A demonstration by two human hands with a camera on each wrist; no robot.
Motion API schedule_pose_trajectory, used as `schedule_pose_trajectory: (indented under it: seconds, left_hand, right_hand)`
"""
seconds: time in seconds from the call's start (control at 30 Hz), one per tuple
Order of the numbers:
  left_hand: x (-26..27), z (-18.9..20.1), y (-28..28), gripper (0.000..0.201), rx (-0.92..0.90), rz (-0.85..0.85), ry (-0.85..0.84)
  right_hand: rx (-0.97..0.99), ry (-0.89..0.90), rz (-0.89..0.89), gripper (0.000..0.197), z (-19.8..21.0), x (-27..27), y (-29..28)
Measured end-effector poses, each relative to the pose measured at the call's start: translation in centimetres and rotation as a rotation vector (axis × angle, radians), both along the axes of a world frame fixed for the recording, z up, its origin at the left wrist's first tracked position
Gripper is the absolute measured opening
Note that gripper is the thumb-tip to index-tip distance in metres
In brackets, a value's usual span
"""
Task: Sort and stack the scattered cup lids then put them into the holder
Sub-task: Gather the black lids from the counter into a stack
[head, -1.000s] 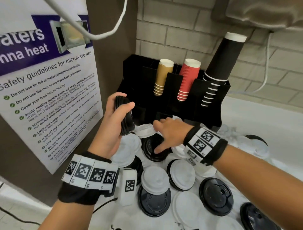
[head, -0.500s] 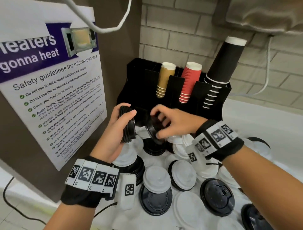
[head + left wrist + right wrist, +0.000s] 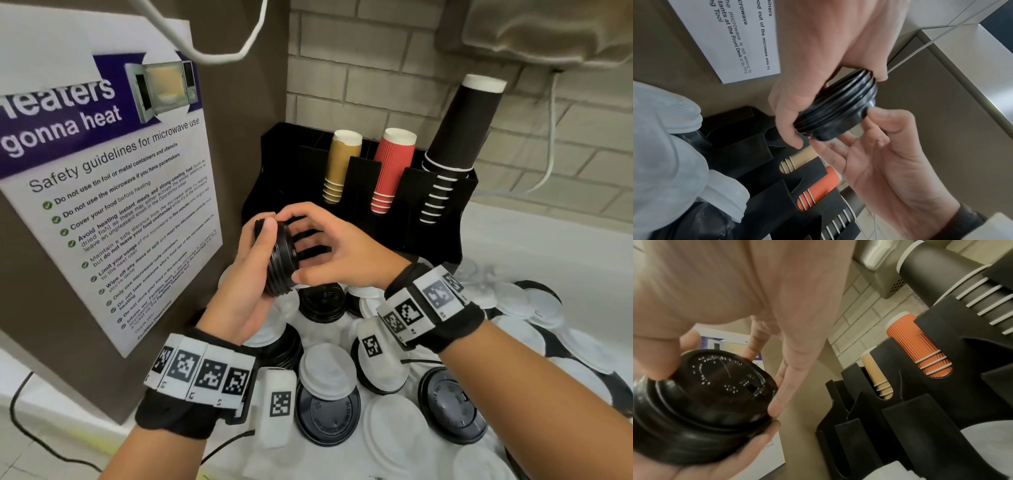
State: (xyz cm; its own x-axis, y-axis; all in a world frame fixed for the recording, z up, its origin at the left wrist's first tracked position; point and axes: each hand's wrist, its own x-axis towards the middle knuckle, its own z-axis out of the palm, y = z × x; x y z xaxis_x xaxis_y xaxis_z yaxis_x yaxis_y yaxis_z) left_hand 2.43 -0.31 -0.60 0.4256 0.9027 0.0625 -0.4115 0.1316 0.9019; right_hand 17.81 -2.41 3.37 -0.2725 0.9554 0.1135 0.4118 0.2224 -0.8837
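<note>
My left hand (image 3: 246, 274) grips a short stack of black lids (image 3: 279, 263) on edge, thumb over the rim. My right hand (image 3: 329, 253) pinches the outermost black lid (image 3: 715, 386) between thumb and index finger, holding it against the stack (image 3: 836, 110), its other fingers spread. Both hands hover in front of the black holder (image 3: 281, 178). Many white and black lids lie scattered on the counter below, among them a white lid (image 3: 327, 371) and a black lid (image 3: 452, 407).
The holder's rear slots carry gold cups (image 3: 340, 164), red cups (image 3: 392, 168) and tall black cups (image 3: 455, 137). A brown panel with a microwave safety poster (image 3: 102, 192) stands close on the left. A white cable (image 3: 219, 51) hangs overhead.
My right hand lifted a black lid from the pile and carried it left and up onto the stack in my left hand. My left hand rose slightly.
</note>
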Motion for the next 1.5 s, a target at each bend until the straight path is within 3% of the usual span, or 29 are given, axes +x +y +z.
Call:
schedule_pose_trajectory:
  seconds: [0.13, 0.27, 0.33, 0.43, 0.57, 0.7, 0.87, 1.0, 1.2, 1.4, 1.5]
  left_hand:
    - [-0.1, 0.0, 0.0, 0.073, -0.011, 0.004, -0.019]
    - [-1.1, -0.1, 0.8, 0.045, -0.027, 0.031, 0.03]
    - [-2.1, 0.2, 1.5, 0.036, 0.027, 0.123, 0.042]
    - [-3.2, 1.0, 2.2, 0.029, 0.093, 0.194, 0.029]
    - [-3.7, 1.2, 2.4, 0.026, 0.125, 0.176, 0.014]
    - [-4.0, 1.0, 2.0, 0.037, 0.142, 0.15, 0.048]
    - [-4.3, 0.7, 1.7, 0.041, 0.131, 0.169, 0.051]
    - [-4.5, 0.8, 1.9, 0.043, 0.137, 0.161, 0.061]
    - [-4.5, 0.8, 2.4, 0.031, 0.132, 0.179, 0.053]
    - [-4.4, 0.5, 2.5, 0.038, 0.144, 0.163, 0.054]
    - [-4.1, 0.3, 2.6, 0.039, 0.14, 0.146, 0.046]
  right_hand:
    - [0.02, 0.014, 0.005, 0.069, -0.4, -0.2, 0.1]
    - [-0.03, -0.018, 0.03, 0.072, -0.8, 0.0, 0.7]
    - [-0.09, -0.154, 0.027, 0.065, -1.0, -0.1, 1.3]
    - [-0.055, -0.552, 0.111, 0.048, -2.1, -1.9, 2.2]
    - [-0.074, -0.925, 0.233, 0.068, -4.6, -5.8, 3.0]
    - [-0.139, -1.041, 0.264, 0.071, -5.9, -7.4, 3.2]
    - [-0.119, -1.049, 0.175, 0.063, -3.4, -4.1, 3.6]
    - [-0.084, -1.313, 0.029, 0.07, -1.9, -1.1, 3.1]
    - [-0.174, -1.004, 0.322, 0.065, -4.0, -4.8, 1.7]
    - [-0.17, -1.08, 0.346, 0.079, -6.3, -6.8, 1.1]
    - [-0.212, -1.008, 0.335, 0.078, -6.1, -6.1, 1.3]
